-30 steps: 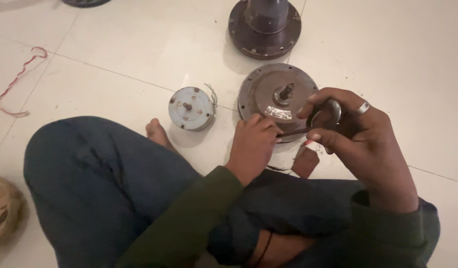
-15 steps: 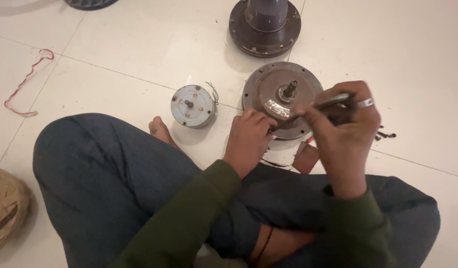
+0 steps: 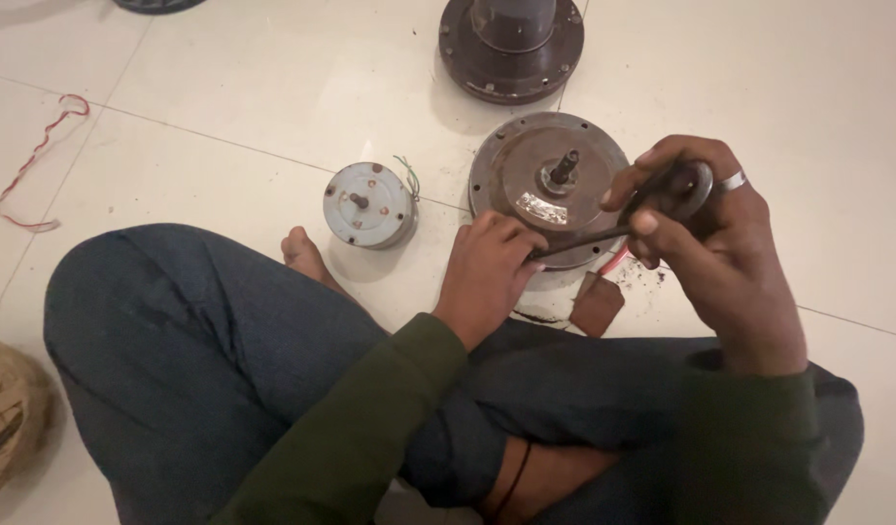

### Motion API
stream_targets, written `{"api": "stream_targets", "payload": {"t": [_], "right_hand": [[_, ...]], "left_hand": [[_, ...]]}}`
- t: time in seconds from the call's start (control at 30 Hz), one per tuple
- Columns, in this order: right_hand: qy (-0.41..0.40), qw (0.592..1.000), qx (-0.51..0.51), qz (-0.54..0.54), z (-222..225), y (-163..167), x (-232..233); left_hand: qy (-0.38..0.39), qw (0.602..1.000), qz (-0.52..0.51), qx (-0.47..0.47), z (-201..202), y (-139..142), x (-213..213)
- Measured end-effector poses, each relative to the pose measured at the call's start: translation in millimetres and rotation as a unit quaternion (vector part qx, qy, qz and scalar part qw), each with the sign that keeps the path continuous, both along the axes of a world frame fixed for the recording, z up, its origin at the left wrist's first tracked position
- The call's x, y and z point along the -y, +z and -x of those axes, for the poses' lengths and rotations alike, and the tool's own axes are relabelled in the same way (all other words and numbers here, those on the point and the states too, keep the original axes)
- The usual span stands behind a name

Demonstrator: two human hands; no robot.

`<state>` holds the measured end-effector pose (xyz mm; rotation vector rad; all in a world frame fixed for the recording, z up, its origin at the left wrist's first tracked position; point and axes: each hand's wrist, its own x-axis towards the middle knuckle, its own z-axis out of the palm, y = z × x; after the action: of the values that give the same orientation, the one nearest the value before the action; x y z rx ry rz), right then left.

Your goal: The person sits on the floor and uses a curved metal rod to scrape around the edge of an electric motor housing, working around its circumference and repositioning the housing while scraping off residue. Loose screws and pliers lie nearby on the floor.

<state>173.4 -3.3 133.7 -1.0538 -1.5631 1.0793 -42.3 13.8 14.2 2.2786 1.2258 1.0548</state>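
Head view: your left hand (image 3: 487, 272) pinches near rim of brown motor disc (image 3: 550, 185) on floor tiles (image 3: 234, 97), centre-right. Your right hand (image 3: 701, 233), fingers curled tight round dark tool (image 3: 603, 233), tip at disc's near edge. Step looks like prying at rim; next calls for steady disc. Small grey motor (image 3: 368, 204) left; dark housing (image 3: 511, 44) far.

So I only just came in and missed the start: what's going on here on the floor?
A person sits cross-legged on the tiled floor at a round brown motor housing with a shaft sticking up. The right hand holds dark scissors, blade reaching towards the left hand, which pinches something at the housing's near edge. A small grey motor lies to the left, a second dark housing beyond, and a red wire far left.
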Motion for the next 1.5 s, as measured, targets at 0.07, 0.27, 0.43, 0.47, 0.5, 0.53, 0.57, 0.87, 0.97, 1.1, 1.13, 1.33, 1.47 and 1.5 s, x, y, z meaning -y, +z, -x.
{"api": "stream_targets", "payload": {"t": [0.07, 0.27, 0.43, 0.47, 0.5, 0.53, 0.57, 0.87, 0.97, 1.1, 1.13, 1.33, 1.47, 1.5], "right_hand": [[0.035, 0.999, 0.031, -0.019, -3, 5, -1], [0.016, 1.0, -0.021, 0.016, 0, 7, 8], [-0.016, 0.995, 0.086, 0.039, 3, 14, 11], [-0.025, 0.993, 0.108, 0.048, 4, 15, 12], [-0.022, 0.995, 0.089, 0.046, 5, 16, 13], [-0.019, 0.996, 0.071, 0.044, 6, 17, 14], [-0.016, 0.998, 0.051, 0.042, 7, 17, 15], [0.005, 1.0, -0.019, 0.023, 3, 10, 16], [-0.067, 0.996, 0.063, -0.006, -3, 7, 22], [-0.191, 0.979, -0.003, -0.067, -19, 4, 29], [-0.213, 0.974, -0.032, -0.075, -23, 1, 28], [-0.257, 0.948, -0.176, -0.069, -30, -23, 25], [-0.223, 0.948, -0.219, -0.061, -28, -28, 30], [-0.219, 0.949, -0.22, -0.058, -25, -28, 32]], "left_hand": [[0.0, 1.0, -0.007, 0.004, -1, 0, -1], [0.0, 1.0, -0.024, 0.003, -2, -2, -1], [-0.01, 1.0, -0.029, -0.008, -3, -7, -1], [-0.01, 0.999, -0.036, -0.008, -4, -8, -1], [-0.009, 0.999, -0.043, -0.007, -5, -9, -1], [-0.007, 0.999, -0.05, -0.007, -7, -10, -1], [-0.003, 0.999, -0.049, -0.009, -7, -11, -1], [0.006, 0.998, -0.056, -0.033, -11, -10, -3], [-0.01, 0.997, -0.055, -0.045, -7, -7, -2], [-0.027, 0.999, -0.03, -0.018, -4, -4, -6], [-0.029, 0.999, -0.025, -0.013, -5, -3, -7], [0.0, 0.998, -0.05, -0.035, -12, -2, -1], [0.002, 0.999, -0.049, -0.018, -18, -2, 2], [0.0, 0.999, -0.045, -0.017, -19, -2, 3]]}}
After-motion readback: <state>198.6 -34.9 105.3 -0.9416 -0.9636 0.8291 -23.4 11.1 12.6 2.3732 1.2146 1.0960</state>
